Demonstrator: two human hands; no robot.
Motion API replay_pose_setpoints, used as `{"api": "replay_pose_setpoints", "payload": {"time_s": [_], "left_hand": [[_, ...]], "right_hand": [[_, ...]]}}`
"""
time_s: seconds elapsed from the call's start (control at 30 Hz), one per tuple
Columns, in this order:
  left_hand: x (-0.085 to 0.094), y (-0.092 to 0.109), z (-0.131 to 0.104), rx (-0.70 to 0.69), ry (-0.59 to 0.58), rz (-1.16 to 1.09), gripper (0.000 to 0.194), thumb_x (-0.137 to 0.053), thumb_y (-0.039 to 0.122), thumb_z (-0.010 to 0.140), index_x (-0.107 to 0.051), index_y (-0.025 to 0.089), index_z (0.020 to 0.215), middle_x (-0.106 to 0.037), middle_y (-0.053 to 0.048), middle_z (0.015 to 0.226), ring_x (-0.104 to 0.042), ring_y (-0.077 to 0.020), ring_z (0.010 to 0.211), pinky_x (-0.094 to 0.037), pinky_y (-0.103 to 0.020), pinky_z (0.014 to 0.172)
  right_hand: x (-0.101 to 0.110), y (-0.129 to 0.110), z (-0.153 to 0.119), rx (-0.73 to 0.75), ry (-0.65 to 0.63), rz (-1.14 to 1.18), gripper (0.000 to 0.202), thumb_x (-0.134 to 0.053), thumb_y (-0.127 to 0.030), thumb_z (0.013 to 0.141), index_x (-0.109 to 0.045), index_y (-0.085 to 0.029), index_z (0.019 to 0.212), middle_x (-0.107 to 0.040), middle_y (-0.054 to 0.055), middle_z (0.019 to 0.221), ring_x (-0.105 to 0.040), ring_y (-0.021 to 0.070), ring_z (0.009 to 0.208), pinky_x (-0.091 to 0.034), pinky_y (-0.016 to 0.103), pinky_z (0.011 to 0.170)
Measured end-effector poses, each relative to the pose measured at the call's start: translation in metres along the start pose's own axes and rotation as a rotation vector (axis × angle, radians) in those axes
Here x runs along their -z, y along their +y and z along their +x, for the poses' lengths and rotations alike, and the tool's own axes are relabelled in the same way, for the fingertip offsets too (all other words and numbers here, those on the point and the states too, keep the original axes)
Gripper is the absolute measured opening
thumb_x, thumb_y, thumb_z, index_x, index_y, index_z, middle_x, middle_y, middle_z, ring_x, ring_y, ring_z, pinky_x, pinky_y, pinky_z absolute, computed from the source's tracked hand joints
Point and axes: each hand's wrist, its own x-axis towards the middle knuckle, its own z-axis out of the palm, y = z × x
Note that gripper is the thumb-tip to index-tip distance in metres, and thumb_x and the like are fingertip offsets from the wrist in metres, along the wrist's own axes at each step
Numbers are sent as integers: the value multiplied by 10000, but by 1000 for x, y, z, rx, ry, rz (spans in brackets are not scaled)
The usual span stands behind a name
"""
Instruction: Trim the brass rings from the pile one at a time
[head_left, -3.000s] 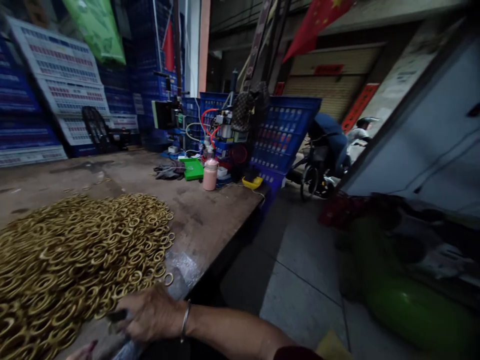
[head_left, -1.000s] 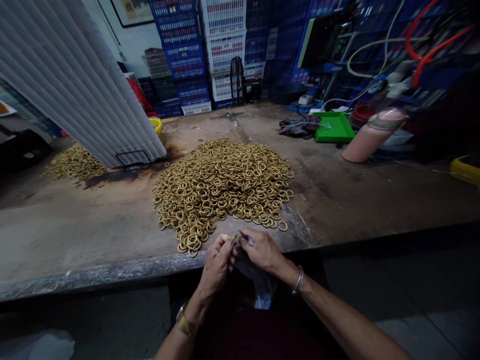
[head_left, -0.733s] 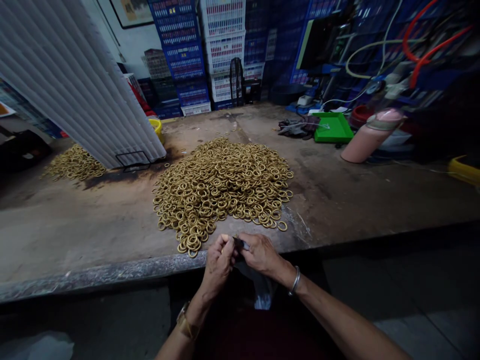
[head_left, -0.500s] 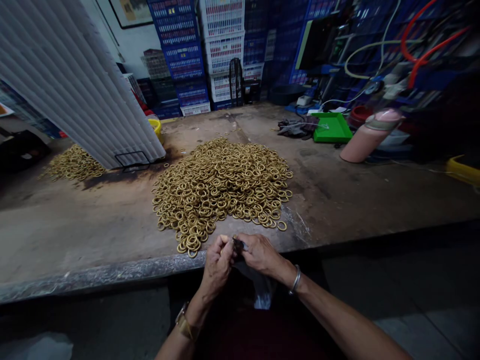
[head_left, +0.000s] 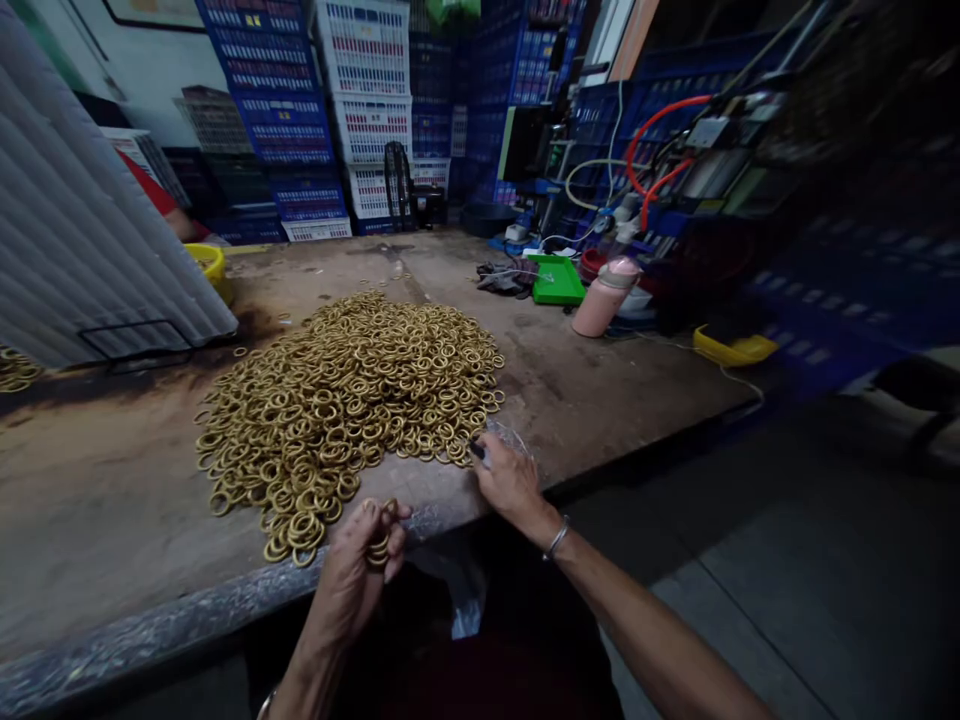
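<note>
A broad heap of brass-coloured metal rings (head_left: 360, 375) lies on the worn table (head_left: 600, 410). At the table's front edge, my left hand (head_left: 358, 560) is closed around a few rings (head_left: 380, 545), which show between its fingers. My right hand (head_left: 511, 482) rests by the heap's right front corner, its fingers wrapped round a small dark-tipped tool (head_left: 478, 452). The tool's tip points at the nearest rings; whether it touches one I cannot tell. Most of the tool is hidden in the hand, so its kind does not show.
A tall corrugated white panel (head_left: 112, 220) leans on a wire stand (head_left: 139, 338) at the left, near a yellow tub (head_left: 210, 265). A green tray (head_left: 556, 280), dark gloves (head_left: 506, 278) and a pink bottle (head_left: 602, 300) stand back right. Stacked crates (head_left: 367, 100) line the rear.
My hands were together and have come apart, the right one moving to the heap's right corner. Rings now show in the left hand. The view has turned to the right.
</note>
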Motion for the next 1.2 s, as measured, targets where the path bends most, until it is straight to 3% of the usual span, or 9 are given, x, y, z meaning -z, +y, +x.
{"api": "replay_pose_setpoints", "payload": {"time_s": [0.13,0.3,0.47,0.63,0.8,0.97,1.2], "left_hand": [[-1,-3,4,20,-6,-52,228,-638,333,708,-511,148,750,-597,-35,763,-459,-64,501,-309,-166,395],[4,-6,7,87,-68,-200,257,-636,276,706,-552,169,924,-566,-14,722,-502,-88,556,-326,-172,424],[10,-9,14,164,-30,-360,209,-682,281,659,-566,128,742,-534,-12,678,-503,-79,564,-307,-153,406],[9,-10,13,146,-26,-302,206,-702,238,621,-542,135,700,-543,-8,665,-508,-83,566,-305,-144,396],[7,-6,9,46,45,-143,252,-723,219,569,-531,138,711,-548,1,671,-505,-79,554,-313,-148,397],[9,-11,6,-50,126,64,331,-655,399,657,-542,152,846,-484,45,602,-422,-50,445,-283,-147,361],[11,-21,7,-145,141,349,313,-573,471,711,-523,165,755,-428,64,520,-340,-45,395,-261,-151,366]], "right_hand": [[3,23,2,2,-13,-97,209,-451,-349,825,-512,-207,965,-629,58,912,-588,199,779,-325,262,581],[-2,31,4,15,-47,-134,161,-451,-320,822,-506,-216,933,-622,50,908,-590,190,744,-314,263,557],[-7,32,5,42,-21,-91,155,-445,-309,818,-493,-203,921,-622,51,792,-579,194,679,-291,259,529],[-14,3,-1,241,-68,168,156,-417,-281,822,-540,-192,855,-601,26,694,-541,154,611,-324,245,556],[-23,-42,-2,277,-158,563,183,-427,-286,812,-535,-183,705,-520,-19,594,-451,98,542,-341,199,534],[-25,-65,-6,408,-201,608,157,-426,-265,817,-533,-179,739,-537,-3,663,-465,109,610,-358,214,598],[-25,-71,-10,392,-227,637,125,-436,-256,804,-531,-181,772,-531,-8,674,-465,108,611,-354,208,584]]}}
